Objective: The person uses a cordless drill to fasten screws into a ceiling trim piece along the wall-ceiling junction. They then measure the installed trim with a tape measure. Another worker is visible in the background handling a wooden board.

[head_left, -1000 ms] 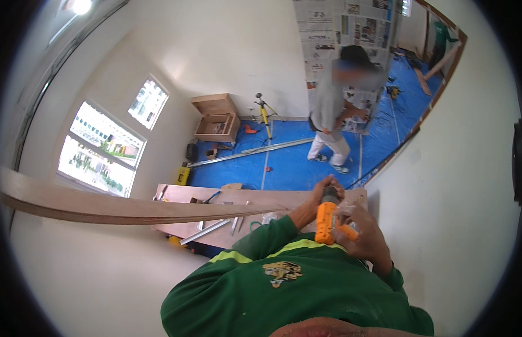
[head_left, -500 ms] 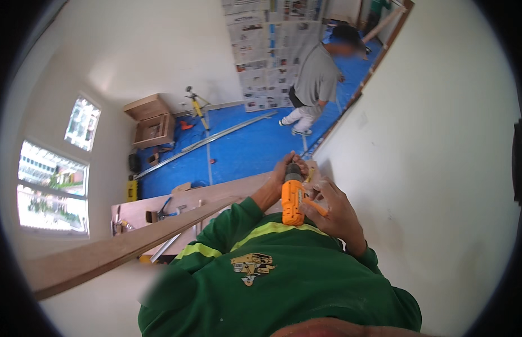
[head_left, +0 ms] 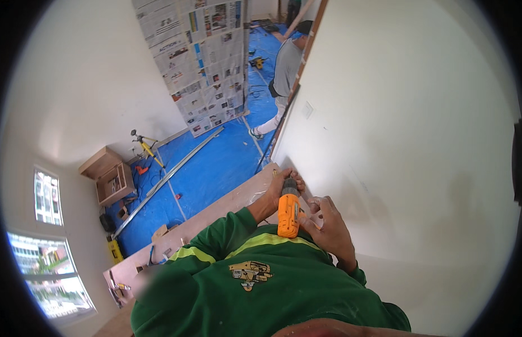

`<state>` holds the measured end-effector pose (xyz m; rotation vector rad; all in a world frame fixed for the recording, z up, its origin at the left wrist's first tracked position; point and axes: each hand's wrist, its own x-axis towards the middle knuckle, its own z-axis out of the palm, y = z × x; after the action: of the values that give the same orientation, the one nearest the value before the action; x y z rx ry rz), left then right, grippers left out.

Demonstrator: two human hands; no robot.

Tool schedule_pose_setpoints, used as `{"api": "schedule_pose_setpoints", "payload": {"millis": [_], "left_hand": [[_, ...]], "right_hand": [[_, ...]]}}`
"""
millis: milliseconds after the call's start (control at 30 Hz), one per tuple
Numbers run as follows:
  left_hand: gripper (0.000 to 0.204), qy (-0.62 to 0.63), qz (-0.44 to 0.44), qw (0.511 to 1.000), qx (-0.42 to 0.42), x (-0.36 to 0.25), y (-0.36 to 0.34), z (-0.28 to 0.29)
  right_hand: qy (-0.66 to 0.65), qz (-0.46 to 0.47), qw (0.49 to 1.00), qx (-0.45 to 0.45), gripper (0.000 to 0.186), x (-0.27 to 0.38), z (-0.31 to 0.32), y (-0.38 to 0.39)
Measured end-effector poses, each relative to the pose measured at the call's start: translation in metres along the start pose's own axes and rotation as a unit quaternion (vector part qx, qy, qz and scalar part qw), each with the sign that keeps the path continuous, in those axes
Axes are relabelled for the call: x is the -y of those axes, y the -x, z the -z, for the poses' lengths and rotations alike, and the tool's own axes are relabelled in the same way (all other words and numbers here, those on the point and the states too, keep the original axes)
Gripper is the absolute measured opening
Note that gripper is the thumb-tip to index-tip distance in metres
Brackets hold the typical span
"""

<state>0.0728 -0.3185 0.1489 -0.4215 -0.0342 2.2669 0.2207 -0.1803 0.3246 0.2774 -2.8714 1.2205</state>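
Both hands work the drill (head_left: pixel 288 209): right hand (head_left: pixel 327 231) wraps its grip, left hand (head_left: pixel 278 188) clasps near the chuck. Keep bit square to wall (head_left: pixel 418 140), push steadily.

Right hand (head_left: pixel 328 230) fingers curled, wrapped round orange drill (head_left: pixel 288 209). Left hand (head_left: pixel 280 186) cupped at drill's nose, forearm bent inward.
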Motion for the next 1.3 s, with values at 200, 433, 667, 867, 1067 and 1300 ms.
{"api": "schedule_pose_setpoints", "payload": {"millis": [200,433,667,867,1067,1300], "left_hand": [[0.033,0.012,0.111,0.992,-0.060,0.010,-0.006,0.004],[0.032,-0.026,0.190,0.973,-0.130,0.043,-0.006,0.054],[0.031,-0.069,0.215,0.964,-0.139,0.080,-0.016,0.055],[0.033,-0.163,0.213,0.961,-0.069,0.118,-0.043,-0.024],[0.036,-0.269,0.274,0.923,-0.023,0.146,-0.043,-0.047],[0.041,-0.241,0.378,0.894,0.006,0.181,-0.019,-0.028]], "right_hand": [[-0.097,-0.212,0.971,0.059,0.059,-0.011,-0.015,0.030],[-0.273,-0.235,0.933,0.009,0.069,-0.026,-0.058,0.090],[-0.161,-0.271,0.949,-0.035,0.072,-0.032,-0.068,0.121],[-0.019,-0.262,0.956,-0.133,0.074,-0.022,-0.042,0.122],[0.028,-0.261,0.933,-0.246,0.075,-0.013,-0.062,0.141],[-0.017,-0.339,0.883,-0.323,0.080,0.005,-0.105,0.171]]}}
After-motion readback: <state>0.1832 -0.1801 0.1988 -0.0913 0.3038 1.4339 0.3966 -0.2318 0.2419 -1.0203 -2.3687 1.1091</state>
